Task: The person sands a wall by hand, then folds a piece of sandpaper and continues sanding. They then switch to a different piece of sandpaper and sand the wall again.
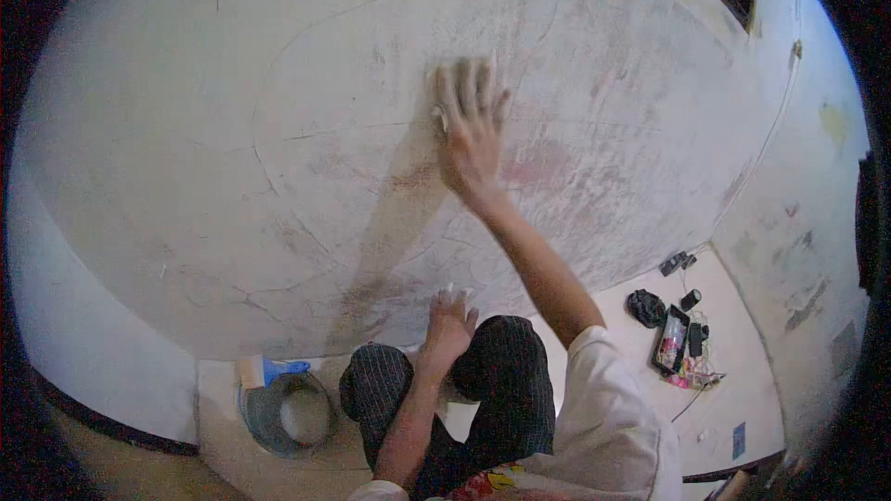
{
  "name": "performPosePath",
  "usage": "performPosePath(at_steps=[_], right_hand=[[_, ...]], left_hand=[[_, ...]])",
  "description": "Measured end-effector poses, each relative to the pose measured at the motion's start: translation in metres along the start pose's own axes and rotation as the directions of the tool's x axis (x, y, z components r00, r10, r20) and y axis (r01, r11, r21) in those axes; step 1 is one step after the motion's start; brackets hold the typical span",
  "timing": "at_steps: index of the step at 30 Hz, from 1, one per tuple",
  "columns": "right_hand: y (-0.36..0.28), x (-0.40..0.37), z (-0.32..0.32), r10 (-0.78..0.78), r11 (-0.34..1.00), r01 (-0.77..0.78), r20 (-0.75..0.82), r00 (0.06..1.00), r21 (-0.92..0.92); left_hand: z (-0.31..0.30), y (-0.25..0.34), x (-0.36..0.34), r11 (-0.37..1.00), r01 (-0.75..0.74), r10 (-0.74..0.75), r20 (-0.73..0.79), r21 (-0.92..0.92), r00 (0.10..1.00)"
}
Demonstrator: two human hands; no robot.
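Note:
My right hand is raised against the worn, patchy wall, its fingers pointing up and pressed to the surface. A greyish flat patch shows under and between those fingers, with a pale edge by the thumb; what it is I cannot make out. Lower down, my left hand is between my knees close to the foot of the wall, fingers loosely apart and whitish at the tips. Nothing plain shows in it. Cracks and reddish-grey scuffs run across the wall around the right hand.
At lower left a bucket stands on the floor with a blue-handled paintbrush across its rim. To the right lie a black bag, a dark tray with items in it, and cables. A side wall rises beyond them.

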State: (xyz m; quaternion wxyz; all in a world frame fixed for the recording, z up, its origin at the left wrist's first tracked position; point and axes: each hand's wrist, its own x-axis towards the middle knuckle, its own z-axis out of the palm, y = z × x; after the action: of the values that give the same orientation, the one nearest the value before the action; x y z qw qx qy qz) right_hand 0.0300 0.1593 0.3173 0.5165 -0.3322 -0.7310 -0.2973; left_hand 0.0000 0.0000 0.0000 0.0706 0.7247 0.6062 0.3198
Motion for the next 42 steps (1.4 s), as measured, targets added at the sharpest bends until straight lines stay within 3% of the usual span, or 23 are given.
performPosePath(at_steps=[2,6,8,10,12,14,15,17,20,22,23,24,25,27,29,30,32,34,36,37,39,41,42], right_hand=[[0.005,0.061,-0.033,0.06,0.996,-0.049,-0.153,0.986,0.075],[0.03,0.165,-0.046,0.202,0.978,-0.167,-0.343,0.917,0.128],[0.009,0.157,-0.053,0.365,0.929,-0.305,-0.374,0.852,0.212],[-0.027,0.132,-0.022,0.356,0.933,-0.343,-0.398,0.846,0.107],[-0.083,0.084,-0.016,0.335,0.931,-0.288,-0.209,0.918,0.225],[-0.1,0.054,-0.016,0.271,0.953,-0.247,-0.13,0.954,0.175],[-0.103,0.05,-0.018,0.215,0.97,-0.209,-0.034,0.976,0.127],[-0.081,0.073,-0.02,0.214,0.967,-0.196,-0.1,0.972,0.163],[-0.029,0.147,-0.036,0.287,0.955,-0.251,-0.286,0.914,0.157],[-0.019,0.183,-0.051,0.409,0.912,-0.357,-0.41,0.815,0.201],[-0.024,0.178,-0.046,0.404,0.914,-0.353,-0.401,0.822,0.198],[-0.03,0.166,-0.042,0.417,0.896,-0.38,-0.14,0.898,0.229],[-0.038,0.153,-0.037,0.398,0.874,-0.42,0.134,0.908,0.247],[-0.09,0.136,-0.03,0.489,0.869,-0.448,-0.231,0.841,0.209],[-0.129,0.102,-0.015,0.431,0.896,-0.392,-0.2,0.88,0.208],[-0.121,0.101,-0.009,0.426,0.899,-0.386,-0.209,0.88,0.207],[-0.102,0.101,-0.001,0.272,0.962,-0.267,-0.283,0.92,0.057],[-0.05,0.146,-0.011,0.331,0.921,-0.382,-0.364,0.87,-0.075],[0.011,0.175,-0.031,0.249,0.968,-0.247,-0.156,0.956,0.031],[0.011,0.179,-0.022,0.248,0.969,-0.246,-0.15,0.957,0.03],[0.003,0.176,-0.004,0.236,0.897,-0.238,0.052,0.97,0.373],[-0.072,0.163,-0.027,0.391,0.897,-0.44,-0.399,0.829,-0.035],[-0.094,0.149,-0.019,0.343,0.93,-0.367,-0.349,0.872,-0.002]], left_hand=[[0.02,-0.02,-0.001,0.983,-0.157,0.165,-0.089,0.095,0.982],[-0.041,0.035,0.012,0.983,-0.142,0.146,-0.027,0.115,0.989],[-0.071,0.043,0.006,0.995,0.007,-0.014,-0.075,-0.098,0.997],[-0.058,0.035,0.008,0.993,-0.037,0.028,-0.082,-0.112,0.996],[-0.035,0.021,0.006,0.99,-0.086,0.076,-0.086,-0.112,0.993],[-0.011,0.013,0.005,0.929,-0.276,0.301,-0.067,0.248,0.951],[-0.02,0.022,0.007,0.928,-0.279,0.305,-0.071,0.248,0.95],[-0.044,0.04,0.009,0.996,-0.063,0.058,-0.094,-0.058,0.994],[-0.064,0.056,0.011,0.977,0.035,-0.056,-0.092,-0.208,0.994],[-0.062,0.054,0.007,0.982,0.056,-0.079,-0.119,-0.183,0.99],[-0.06,0.054,0.011,0.986,0.056,-0.081,-0.161,-0.159,0.984],[-0.057,0.055,0.014,0.983,0.061,-0.089,-0.156,-0.173,0.984],[-0.056,0.053,0.015,0.99,0.112,-0.121,-0.095,-0.091,0.988],[-0.046,0.037,0.012,0.989,0.147,-0.146,-0.05,0.012,0.988],[-0.025,0.022,-0.003,0.93,-0.171,0.066,-0.309,-0.325,0.949],[-0.036,0.034,-0.001,0.985,-0.161,0.169,-0.21,0.059,0.963],[-0.027,0.036,0.0,0.99,-0.138,0.14,-0.203,0.023,0.969],[-0.033,0.04,0.007,0.994,-0.112,0.109,-0.201,-0.004,0.973],[-0.06,0.051,0.013,0.988,0.083,-0.083,0.003,-0.133,0.997],[-0.06,0.047,0.018,0.987,0.087,-0.087,0.005,-0.136,0.996],[-0.055,0.048,0.022,0.991,0.125,-0.122,0.059,-0.05,0.991],[-0.06,0.057,0.02,0.978,0.179,-0.178,0.016,-0.103,0.984],[-0.062,0.057,0.021,0.964,0.105,-0.102,0.024,-0.243,0.994]])
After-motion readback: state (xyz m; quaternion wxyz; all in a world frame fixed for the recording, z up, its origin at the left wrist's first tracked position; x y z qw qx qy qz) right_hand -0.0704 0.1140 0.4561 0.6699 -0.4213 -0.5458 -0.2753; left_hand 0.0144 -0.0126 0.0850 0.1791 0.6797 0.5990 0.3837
